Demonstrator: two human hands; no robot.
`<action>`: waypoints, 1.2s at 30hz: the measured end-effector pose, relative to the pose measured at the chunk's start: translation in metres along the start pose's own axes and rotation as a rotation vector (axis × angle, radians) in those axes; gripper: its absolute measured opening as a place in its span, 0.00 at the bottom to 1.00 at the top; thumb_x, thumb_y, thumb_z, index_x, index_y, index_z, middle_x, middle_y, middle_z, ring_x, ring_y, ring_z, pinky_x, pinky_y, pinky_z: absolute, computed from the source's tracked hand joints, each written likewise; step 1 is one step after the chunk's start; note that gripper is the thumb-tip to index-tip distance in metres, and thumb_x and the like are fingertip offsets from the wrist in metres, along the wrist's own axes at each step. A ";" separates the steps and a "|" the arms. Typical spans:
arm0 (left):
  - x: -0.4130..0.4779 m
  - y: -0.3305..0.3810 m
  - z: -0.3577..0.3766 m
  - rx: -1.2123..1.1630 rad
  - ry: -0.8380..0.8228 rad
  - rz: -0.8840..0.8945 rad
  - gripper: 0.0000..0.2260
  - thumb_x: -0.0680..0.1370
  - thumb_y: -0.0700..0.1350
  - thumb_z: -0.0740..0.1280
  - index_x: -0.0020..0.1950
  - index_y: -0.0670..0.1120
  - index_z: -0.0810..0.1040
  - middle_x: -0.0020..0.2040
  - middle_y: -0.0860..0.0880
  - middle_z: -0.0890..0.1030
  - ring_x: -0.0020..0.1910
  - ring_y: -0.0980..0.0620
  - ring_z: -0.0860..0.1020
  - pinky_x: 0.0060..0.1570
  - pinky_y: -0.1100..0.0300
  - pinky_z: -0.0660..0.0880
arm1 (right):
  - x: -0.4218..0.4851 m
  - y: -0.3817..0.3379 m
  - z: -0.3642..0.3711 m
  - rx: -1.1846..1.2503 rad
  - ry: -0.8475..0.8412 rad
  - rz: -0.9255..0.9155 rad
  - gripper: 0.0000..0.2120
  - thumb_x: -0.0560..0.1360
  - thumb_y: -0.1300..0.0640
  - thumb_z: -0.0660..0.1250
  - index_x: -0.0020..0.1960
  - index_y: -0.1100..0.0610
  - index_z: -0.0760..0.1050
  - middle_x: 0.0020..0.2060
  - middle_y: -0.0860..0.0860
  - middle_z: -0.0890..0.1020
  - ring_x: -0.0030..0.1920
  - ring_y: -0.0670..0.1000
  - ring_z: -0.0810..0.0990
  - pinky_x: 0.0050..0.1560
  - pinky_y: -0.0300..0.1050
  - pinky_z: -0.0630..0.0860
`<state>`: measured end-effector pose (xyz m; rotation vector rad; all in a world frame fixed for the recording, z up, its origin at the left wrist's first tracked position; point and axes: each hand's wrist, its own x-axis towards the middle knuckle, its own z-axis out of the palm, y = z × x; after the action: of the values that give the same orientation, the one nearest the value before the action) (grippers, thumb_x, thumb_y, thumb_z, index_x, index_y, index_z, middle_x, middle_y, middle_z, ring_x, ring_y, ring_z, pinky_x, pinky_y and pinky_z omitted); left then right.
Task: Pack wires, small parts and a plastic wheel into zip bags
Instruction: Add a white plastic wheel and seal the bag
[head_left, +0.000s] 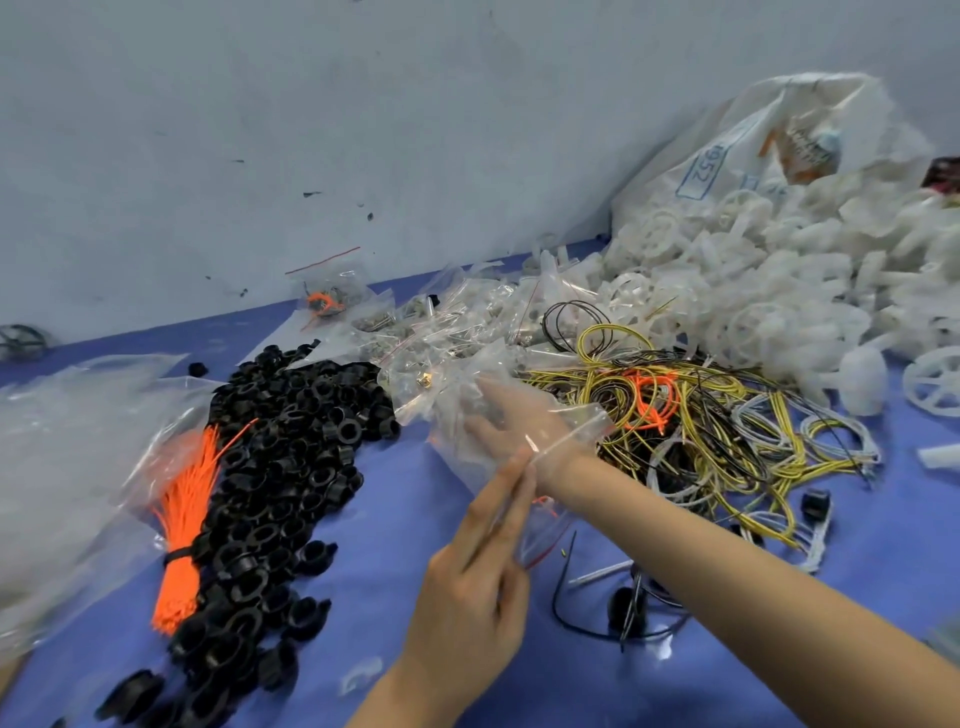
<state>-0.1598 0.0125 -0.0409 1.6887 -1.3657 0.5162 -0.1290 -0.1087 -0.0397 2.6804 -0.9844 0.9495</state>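
Two hands work one clear zip bag (519, 447) above the blue desk (395, 519): the left hand (467, 587) pinches the bag's open rim between thumb and straight fingers, while the right hand (511, 415) is pushed inside it up to the wrist, its fingers blurred by the plastic so its grip cannot be told. Just right lies a tangle of yellow and black wires (691, 415), white plastic wheels (753, 291) heaped behind, black rings (291, 447) and orange ties (182, 525) to the left.
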 end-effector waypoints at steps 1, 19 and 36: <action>0.000 0.001 0.001 0.014 0.015 0.003 0.26 0.76 0.34 0.56 0.75 0.41 0.63 0.77 0.51 0.60 0.69 0.62 0.68 0.51 0.71 0.73 | -0.020 -0.019 -0.002 0.130 0.003 0.024 0.19 0.71 0.56 0.58 0.58 0.53 0.78 0.59 0.49 0.78 0.57 0.45 0.77 0.48 0.43 0.72; -0.005 0.001 -0.021 0.450 -0.333 0.050 0.12 0.62 0.47 0.81 0.41 0.47 0.82 0.53 0.46 0.84 0.30 0.54 0.77 0.24 0.63 0.72 | 0.033 0.121 -0.102 0.752 -0.632 -0.194 0.18 0.77 0.63 0.58 0.61 0.48 0.77 0.23 0.46 0.78 0.21 0.43 0.75 0.21 0.33 0.67; 0.126 0.020 -0.146 0.306 -0.373 -0.195 0.08 0.73 0.36 0.73 0.41 0.48 0.79 0.36 0.53 0.81 0.38 0.56 0.79 0.40 0.69 0.73 | 0.105 0.127 -0.135 1.203 -0.517 -0.372 0.07 0.68 0.66 0.74 0.37 0.59 0.77 0.27 0.48 0.79 0.29 0.50 0.80 0.32 0.39 0.78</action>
<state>-0.1097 0.0616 0.1397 2.2290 -1.4103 0.3187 -0.2158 -0.2205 0.1195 3.9948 0.2730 0.9407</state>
